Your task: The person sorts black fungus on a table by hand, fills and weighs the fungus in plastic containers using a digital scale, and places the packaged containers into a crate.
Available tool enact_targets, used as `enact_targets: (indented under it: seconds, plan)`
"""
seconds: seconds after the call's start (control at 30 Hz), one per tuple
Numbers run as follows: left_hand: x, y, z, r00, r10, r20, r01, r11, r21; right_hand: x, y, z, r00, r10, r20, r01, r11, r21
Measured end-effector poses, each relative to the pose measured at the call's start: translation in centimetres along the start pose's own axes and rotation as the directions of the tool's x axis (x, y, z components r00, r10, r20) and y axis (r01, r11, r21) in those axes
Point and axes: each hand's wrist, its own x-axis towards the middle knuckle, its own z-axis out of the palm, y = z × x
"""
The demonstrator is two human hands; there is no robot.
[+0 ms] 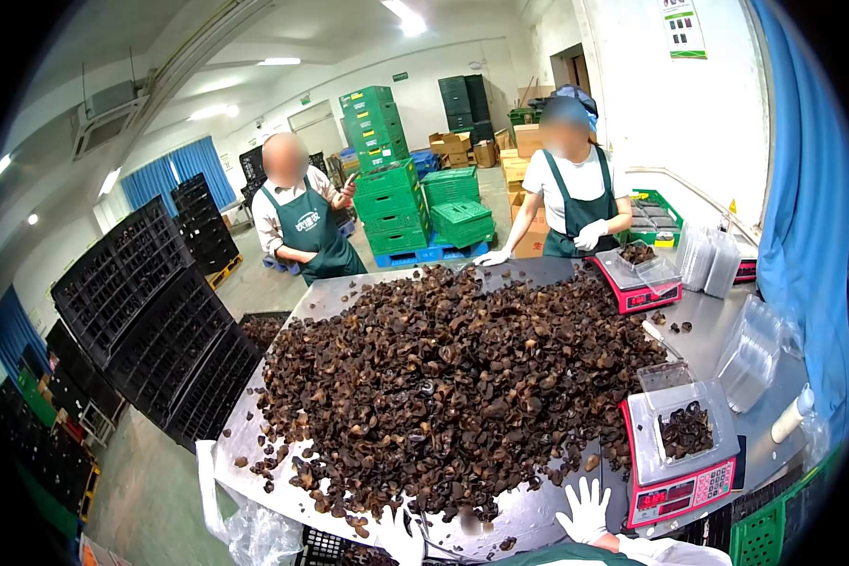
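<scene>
A wide heap of dark brown, curled pieces like dried fungus (443, 377) covers the metal table (241, 481). My left hand (401, 540), in a white glove, is at the heap's near edge with its fingers spread and holds nothing. My right hand (587, 509), also in a white glove, lies with fingers spread on the near table edge, just left of a red scale (679, 491). On that scale sits a clear plastic tray (726, 415) with some of the dark pieces (686, 430) in it.
Across the table stand two people in green aprons (311, 222) (580, 193). A second red scale (641, 294), stacked clear trays (747, 354) and a white bottle (790, 415) are at the right. Black crates (160, 321) lean at the left; green crates (387, 203) stand behind.
</scene>
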Motion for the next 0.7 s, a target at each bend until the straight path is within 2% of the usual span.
enact_targets:
  seconds: [0.17, 0.23, 0.7]
  plan:
    - [0.01, 0.27, -0.26, 0.993, 0.089, -0.075, -0.082, 0.992, 0.099, 0.05, -0.01, -0.05, 1.000, 0.001, 0.004, -0.001, 1.000, -0.012]
    - [0.08, 0.27, -0.10, 1.000, -0.007, -0.027, 0.006, 1.000, -0.023, 0.00, -0.11, -0.19, 1.000, -0.002, -0.002, 0.002, 1.000, 0.005]
    - [0.01, 0.11, -0.18, 0.999, -0.037, 0.036, 0.038, 0.999, -0.026, -0.01, -0.17, -0.08, 1.000, -0.003, -0.005, 0.003, 1.000, -0.030]
